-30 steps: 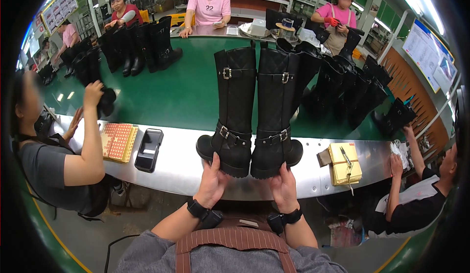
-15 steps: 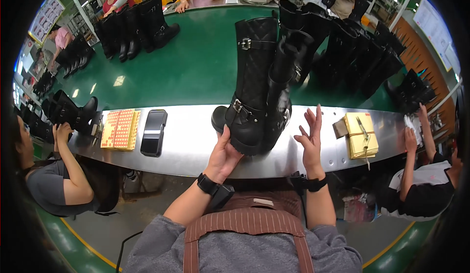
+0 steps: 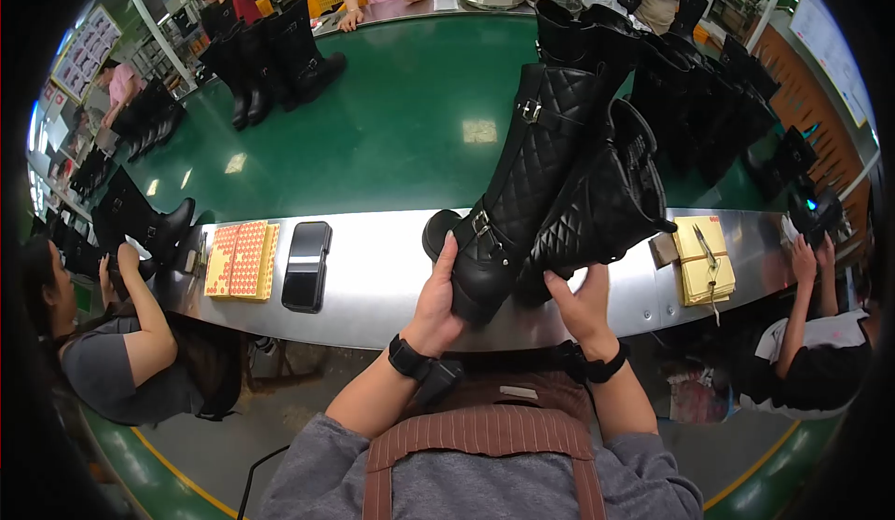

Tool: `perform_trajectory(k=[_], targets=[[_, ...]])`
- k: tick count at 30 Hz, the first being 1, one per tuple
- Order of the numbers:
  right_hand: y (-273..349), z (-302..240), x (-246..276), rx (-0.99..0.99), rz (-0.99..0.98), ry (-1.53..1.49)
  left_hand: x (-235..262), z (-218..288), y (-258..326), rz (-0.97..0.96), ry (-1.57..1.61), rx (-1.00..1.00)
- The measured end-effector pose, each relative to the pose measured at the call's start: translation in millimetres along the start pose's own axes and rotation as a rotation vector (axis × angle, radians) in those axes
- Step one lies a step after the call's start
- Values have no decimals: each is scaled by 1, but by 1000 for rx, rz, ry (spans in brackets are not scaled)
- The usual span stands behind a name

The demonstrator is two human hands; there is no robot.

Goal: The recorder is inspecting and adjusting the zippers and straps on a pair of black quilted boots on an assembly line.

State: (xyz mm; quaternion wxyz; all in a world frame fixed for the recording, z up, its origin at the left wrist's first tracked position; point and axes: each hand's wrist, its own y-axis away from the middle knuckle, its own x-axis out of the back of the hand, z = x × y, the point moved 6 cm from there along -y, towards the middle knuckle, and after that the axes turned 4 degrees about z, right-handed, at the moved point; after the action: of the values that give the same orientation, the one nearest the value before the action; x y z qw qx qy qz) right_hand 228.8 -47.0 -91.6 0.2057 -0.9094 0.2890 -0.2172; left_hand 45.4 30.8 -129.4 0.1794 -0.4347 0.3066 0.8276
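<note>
Black quilted leather fills the middle of the head view, where two tall boots are held above the metal edge (image 3: pixel 392 320) of a green table (image 3: pixel 373 138). The left boot (image 3: pixel 524 180) leans with its shaft up and to the right, toe pointing left, a buckled strap at the ankle and another near the top. Clamped on its foot is the left hand (image 3: pixel 436 304), thumb laid along the side. Beside it, the right boot (image 3: pixel 592 203) tilts further, its opening turned to the right. The right hand (image 3: pixel 584 307) touches this boot low down, thumb against it; its other fingers are partly hidden, so how tightly they close cannot be told. Left of the pair lie a black phone-like device (image 3: pixel 304 268) and a banded stack of yellow cards (image 3: pixel 240 259) with red dots; to the right is a yellow paper bundle (image 3: pixel 704 264) with a pen (image 3: pixel 703 240) on top. More black boots (image 3: pixel 695 115) stand behind on the right, and others (image 3: pixel 280 59) at the far left. Near the left rim, a co-worker (image 3: pixel 130 338) has both hands at another boot (image 3: pixel 140 217).
</note>
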Motion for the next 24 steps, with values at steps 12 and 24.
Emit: perform_trajectory(k=[12,24], targets=[[-1,-113,-50,-109,-40,-420,-2,44,56,-145,20,-267],[-23,-119,-95,-13,-373,-300,38,61,69,54,-4,-387]])
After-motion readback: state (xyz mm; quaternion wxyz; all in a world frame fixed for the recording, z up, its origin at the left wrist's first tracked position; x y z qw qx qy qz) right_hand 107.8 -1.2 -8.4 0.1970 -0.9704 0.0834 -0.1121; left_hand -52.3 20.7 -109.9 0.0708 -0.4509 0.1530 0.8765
